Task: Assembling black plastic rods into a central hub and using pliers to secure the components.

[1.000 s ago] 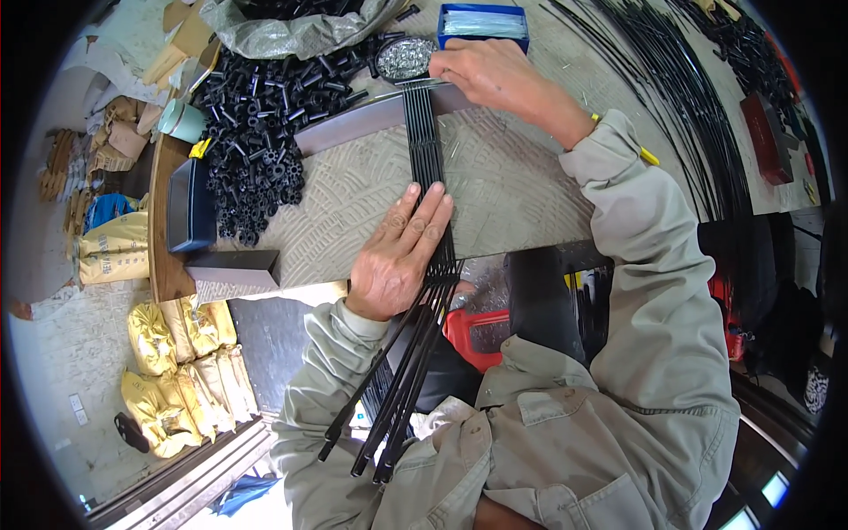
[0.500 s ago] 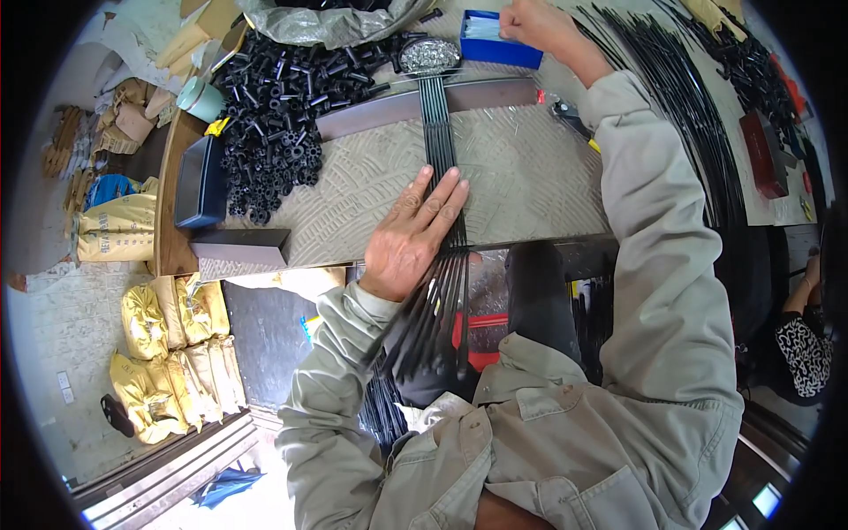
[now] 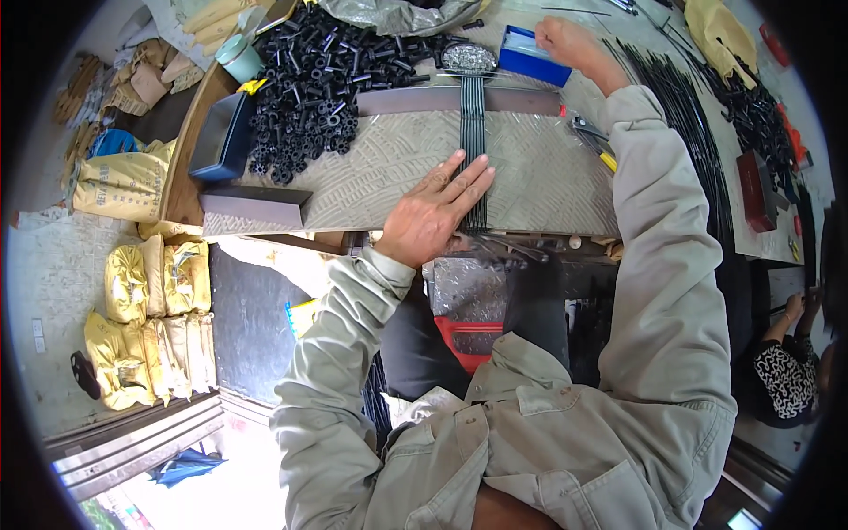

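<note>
My left hand (image 3: pixel 433 208) lies over a flat row of thin dark rods (image 3: pixel 473 124), its fingers stretched out and resting on them near the table's front edge. Just past that edge the near ends of the rods look blurred. At their far end sits a round cluster of shiny metallic pieces (image 3: pixel 468 59). Farther right, my right hand (image 3: pixel 572 44) is closed at the corner of a blue box (image 3: pixel 535 69) with pale contents. Whatever its fingers may hold is hidden.
Black tubular parts (image 3: pixel 305 106) lie heaped at the left, beside an open dark-blue bin (image 3: pixel 221 137). A low metal bar (image 3: pixel 402 99) crosses the table behind the rods. Pliers (image 3: pixel 594 137) lie right. Long black rods (image 3: pixel 685 115) spread farther right, near a person in patterned clothing (image 3: pixel 786 380).
The near rod ends, which hung fanned out below the table edge, are now drawn up close to it. My right hand stays by the blue box. The whole view has shifted somewhat.
</note>
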### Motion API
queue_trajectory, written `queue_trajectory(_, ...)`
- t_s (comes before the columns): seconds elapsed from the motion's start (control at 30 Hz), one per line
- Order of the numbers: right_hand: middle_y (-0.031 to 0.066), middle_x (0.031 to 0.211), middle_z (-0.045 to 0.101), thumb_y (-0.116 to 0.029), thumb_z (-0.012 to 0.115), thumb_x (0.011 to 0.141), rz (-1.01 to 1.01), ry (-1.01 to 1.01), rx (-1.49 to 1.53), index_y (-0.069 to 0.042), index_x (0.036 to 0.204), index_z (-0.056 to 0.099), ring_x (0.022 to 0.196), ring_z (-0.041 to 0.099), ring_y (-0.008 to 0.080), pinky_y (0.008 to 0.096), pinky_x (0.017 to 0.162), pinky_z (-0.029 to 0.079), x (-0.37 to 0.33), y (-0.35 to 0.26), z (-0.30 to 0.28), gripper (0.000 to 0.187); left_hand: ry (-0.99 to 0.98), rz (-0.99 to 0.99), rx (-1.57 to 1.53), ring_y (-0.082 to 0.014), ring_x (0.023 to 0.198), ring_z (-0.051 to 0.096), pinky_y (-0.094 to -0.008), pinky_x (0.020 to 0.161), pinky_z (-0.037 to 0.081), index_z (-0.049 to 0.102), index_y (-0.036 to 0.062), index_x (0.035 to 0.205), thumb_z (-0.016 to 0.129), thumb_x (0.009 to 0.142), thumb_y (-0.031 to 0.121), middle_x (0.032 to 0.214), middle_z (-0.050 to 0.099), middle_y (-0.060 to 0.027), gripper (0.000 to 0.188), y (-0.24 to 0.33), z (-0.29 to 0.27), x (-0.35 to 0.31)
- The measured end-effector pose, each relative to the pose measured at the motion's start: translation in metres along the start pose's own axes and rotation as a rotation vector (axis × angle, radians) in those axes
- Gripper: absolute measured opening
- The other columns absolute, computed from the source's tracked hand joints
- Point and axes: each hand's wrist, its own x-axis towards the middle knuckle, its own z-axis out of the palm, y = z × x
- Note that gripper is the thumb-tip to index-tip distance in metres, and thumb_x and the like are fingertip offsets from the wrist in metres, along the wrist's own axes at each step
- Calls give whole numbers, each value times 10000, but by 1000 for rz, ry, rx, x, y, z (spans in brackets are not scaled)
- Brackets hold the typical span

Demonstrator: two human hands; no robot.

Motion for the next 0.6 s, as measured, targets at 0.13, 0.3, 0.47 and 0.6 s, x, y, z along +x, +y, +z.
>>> queue_trajectory(0.13, 86, 773, 574, -160, 588, 738, -44, 123, -44, -92, 764, 583, 730, 573, 278, 362, 626, 441, -11, -7, -6, 73, 27, 12, -23, -284, 1250, 333, -349, 1011, 325, 333, 77, 1325, 552, 716, 122, 1377, 326, -62, 649, 0, -1, -2)
queue_trajectory(0.3, 87, 772, 592, -130, 581, 735, -27, -23, 144, -79, 747, 585, 731, 586, 275, 371, 627, 449, -11, -16, -11, 53, 27, -11, 72, -286, 1243, 343, -348, 1007, 329, 346, 71, 1317, 524, 687, 64, 1368, 339, -67, 654, 0, 5, -5)
queue_trajectory(0.47, 68, 752, 579, -77, 532, 804, -34, 21, 113, -65, 821, 548, 695, 587, 200, 310, 608, 450, -7, 0, -14, 27, 52, 1, 80, -287, 1236, 353, -354, 1004, 331, 357, 64, 1308, 529, 681, 71, 1364, 344, -71, 650, 1, 5, 2)
queue_trajectory(0.6, 84, 776, 608, -81, 479, 843, 103, 193, 525, -29, 882, 489, 653, 595, 185, 295, 587, 459, -12, -23, -17, 65, 59, -3, 74, -287, 1232, 356, -355, 1003, 332, 358, 60, 1306, 537, 683, 83, 1364, 343, -70, 649, -3, 6, 0)
